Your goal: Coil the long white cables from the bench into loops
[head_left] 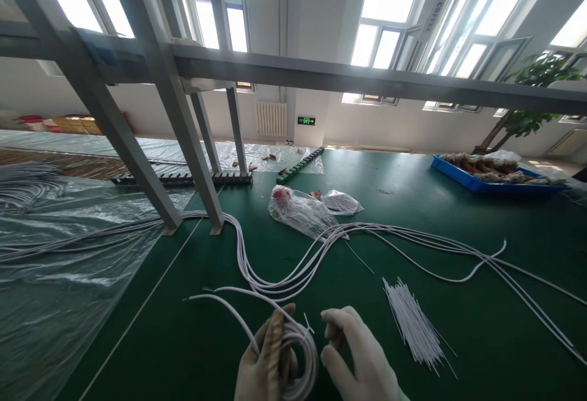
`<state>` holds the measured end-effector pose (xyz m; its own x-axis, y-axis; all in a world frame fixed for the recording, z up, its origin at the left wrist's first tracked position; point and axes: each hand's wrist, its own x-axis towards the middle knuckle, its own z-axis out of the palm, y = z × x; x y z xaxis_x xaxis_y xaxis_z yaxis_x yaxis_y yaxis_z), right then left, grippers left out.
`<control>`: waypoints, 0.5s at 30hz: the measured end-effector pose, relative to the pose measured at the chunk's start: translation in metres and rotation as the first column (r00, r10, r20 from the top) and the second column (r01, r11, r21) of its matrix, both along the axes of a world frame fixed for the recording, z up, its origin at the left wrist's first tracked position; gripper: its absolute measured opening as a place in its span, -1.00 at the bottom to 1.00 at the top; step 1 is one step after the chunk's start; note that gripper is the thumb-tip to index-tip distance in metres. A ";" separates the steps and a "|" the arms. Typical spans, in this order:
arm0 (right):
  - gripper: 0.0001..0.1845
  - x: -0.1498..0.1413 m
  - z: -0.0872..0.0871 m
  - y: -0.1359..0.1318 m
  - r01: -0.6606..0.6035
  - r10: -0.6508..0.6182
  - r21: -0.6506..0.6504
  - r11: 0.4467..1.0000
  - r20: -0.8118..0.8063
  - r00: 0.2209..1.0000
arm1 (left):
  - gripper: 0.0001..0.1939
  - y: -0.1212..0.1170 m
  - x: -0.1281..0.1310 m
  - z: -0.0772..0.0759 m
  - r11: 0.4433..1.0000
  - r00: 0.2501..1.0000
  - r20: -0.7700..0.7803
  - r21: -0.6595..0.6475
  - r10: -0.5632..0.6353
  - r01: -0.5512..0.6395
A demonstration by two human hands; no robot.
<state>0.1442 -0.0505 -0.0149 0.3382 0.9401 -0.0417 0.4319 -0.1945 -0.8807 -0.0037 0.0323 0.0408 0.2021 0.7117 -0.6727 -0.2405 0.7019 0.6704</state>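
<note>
My gloved left hand [263,358] is closed around a coil of white cable [308,358] at the bottom centre. Two loose cable ends stick out from the coil toward the left. A thin white cable tie [307,323] sits at the coil's upper right side, its tail pointing up. To the right of the coil, my gloved right hand [360,352] is apart from it, thumb and fingers spread with nothing visible between them. A bundle of white cable ties [415,327] lies on the green table [192,340] beyond my right hand.
Several long white cables [293,275] curve across the table. Behind them lie a clear plastic bag [302,214] and a smaller bag of ties [342,202]. A blue tray [477,184] stands at the back right. Grey metal posts [183,126] rise at the left, beside plastic sheeting [82,285].
</note>
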 end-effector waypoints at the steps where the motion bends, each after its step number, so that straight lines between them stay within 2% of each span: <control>1: -0.52 -0.006 -0.003 -0.001 0.024 -0.025 -0.025 0.999 -0.024 0.999 | -0.83 0.000 0.001 0.001 1.000 1.000 -0.017 0.001 -0.022 0.022; 3: -0.44 -0.016 -0.008 0.001 0.051 -0.061 -0.089 0.995 -0.109 0.992 | -0.88 0.000 0.004 0.002 0.996 0.995 -0.045 0.002 -0.087 0.087; 5: -0.40 -0.020 -0.008 0.008 0.021 -0.041 -0.113 0.993 -0.171 0.984 | -0.85 -0.001 0.007 0.000 0.992 0.990 -0.054 -0.001 -0.128 0.129; 6: -0.38 -0.020 -0.006 0.012 -0.008 -0.009 -0.119 0.993 -0.137 0.990 | -0.82 -0.002 0.009 -0.002 0.992 0.991 -0.056 -0.008 -0.123 0.123; 8: -0.40 -0.018 0.002 0.020 -0.072 0.090 -0.158 0.985 0.107 0.990 | -0.73 -0.002 0.012 -0.005 0.994 0.992 -0.071 -0.036 -0.108 0.106; 10: -0.44 -0.014 0.011 0.025 -0.122 0.207 -0.224 0.967 0.410 0.888 | -0.69 -0.002 0.012 -0.010 0.992 0.990 -0.078 -0.065 -0.117 0.112; 11: -0.45 -0.013 0.015 0.026 -0.149 0.255 -0.246 0.958 0.485 0.837 | -0.68 -0.002 0.012 -0.013 0.989 0.989 -0.069 -0.078 -0.133 0.127; 12: -0.44 -0.012 0.018 0.026 -0.174 0.276 -0.243 0.954 0.493 0.825 | -0.69 -0.003 0.010 -0.017 0.986 0.987 -0.057 -0.079 -0.150 0.145; 13: -0.45 -0.011 0.018 0.025 -0.178 0.256 -0.207 0.962 0.458 0.851 | -0.71 -0.003 0.009 -0.021 0.985 0.985 -0.048 -0.057 -0.165 0.163; 15: -0.51 -0.013 0.012 0.019 -0.097 0.110 -0.055 0.994 0.361 0.926 | -0.75 -0.004 0.004 -0.034 0.983 0.983 -0.061 0.054 -0.171 0.175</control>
<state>0.1315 -0.0318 -0.0032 0.2373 0.9709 0.0318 0.7401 -0.1595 -0.6533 0.0000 0.0288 0.0071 0.2887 0.7079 -0.6446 -0.0796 0.6887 0.7207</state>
